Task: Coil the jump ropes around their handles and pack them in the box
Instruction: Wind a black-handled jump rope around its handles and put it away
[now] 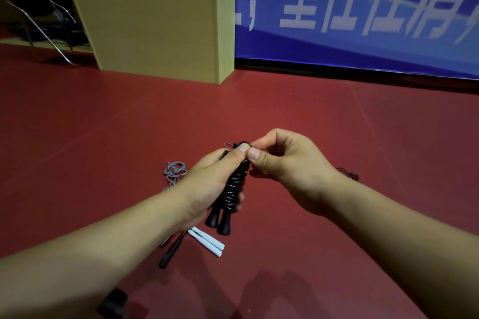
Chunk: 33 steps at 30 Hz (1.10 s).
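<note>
A black jump rope (232, 190) is coiled tightly around its two black handles, whose flared ends point down toward me. My left hand (207, 184) grips this bundle around the middle. At the bundle's top end, the fingertips of my right hand (282, 163) pinch the rope. On the red floor below lie two white handles (207, 241) side by side, with a grey cord (175, 169) bunched further back, partly hidden by my left arm. A slim black handle (171, 251) lies beside the white ones.
A tall light wooden box (160, 31) stands on the floor at the back left, against a blue banner (363, 8). A metal chair frame (41, 21) is at far left. A thin dark cord (348, 173) lies right of my right wrist. A dark object (114, 303) sits at the bottom left.
</note>
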Each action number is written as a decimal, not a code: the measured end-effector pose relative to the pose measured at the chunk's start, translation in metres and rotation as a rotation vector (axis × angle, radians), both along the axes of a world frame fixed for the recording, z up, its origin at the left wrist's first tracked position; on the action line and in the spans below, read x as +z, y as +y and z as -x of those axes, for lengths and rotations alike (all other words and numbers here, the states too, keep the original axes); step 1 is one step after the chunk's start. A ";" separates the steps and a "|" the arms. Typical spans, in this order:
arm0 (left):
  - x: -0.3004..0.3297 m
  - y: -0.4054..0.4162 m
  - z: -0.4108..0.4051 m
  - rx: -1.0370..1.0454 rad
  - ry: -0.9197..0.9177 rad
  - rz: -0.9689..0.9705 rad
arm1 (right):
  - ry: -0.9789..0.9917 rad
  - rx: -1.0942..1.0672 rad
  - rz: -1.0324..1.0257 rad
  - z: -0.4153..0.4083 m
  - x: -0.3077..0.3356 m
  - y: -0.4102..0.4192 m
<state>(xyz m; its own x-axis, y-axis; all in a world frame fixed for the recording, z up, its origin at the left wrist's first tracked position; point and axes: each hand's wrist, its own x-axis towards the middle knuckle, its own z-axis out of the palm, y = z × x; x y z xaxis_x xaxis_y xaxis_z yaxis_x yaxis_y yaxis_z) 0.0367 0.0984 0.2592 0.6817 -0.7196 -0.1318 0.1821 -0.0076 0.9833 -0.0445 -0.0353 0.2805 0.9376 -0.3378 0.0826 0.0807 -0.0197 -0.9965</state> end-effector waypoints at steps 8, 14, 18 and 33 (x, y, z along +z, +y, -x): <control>-0.002 0.001 0.000 -0.081 0.080 0.030 | -0.032 -0.018 0.062 0.000 0.000 -0.003; -0.006 0.002 -0.003 -0.118 0.060 0.047 | -0.051 0.008 0.044 0.003 0.002 -0.006; -0.006 0.000 -0.003 -0.147 0.022 0.060 | -0.063 0.009 0.024 0.004 0.002 -0.010; -0.003 -0.003 -0.006 -0.119 -0.271 -0.052 | 0.105 0.124 -0.073 0.009 0.002 -0.021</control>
<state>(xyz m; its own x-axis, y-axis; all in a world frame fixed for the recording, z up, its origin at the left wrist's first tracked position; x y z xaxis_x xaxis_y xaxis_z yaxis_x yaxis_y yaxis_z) 0.0424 0.0958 0.2561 0.6084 -0.7936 0.0043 -0.0920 -0.0652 0.9936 -0.0536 -0.0563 0.2825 0.9746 -0.2205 -0.0384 -0.0265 0.0569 -0.9980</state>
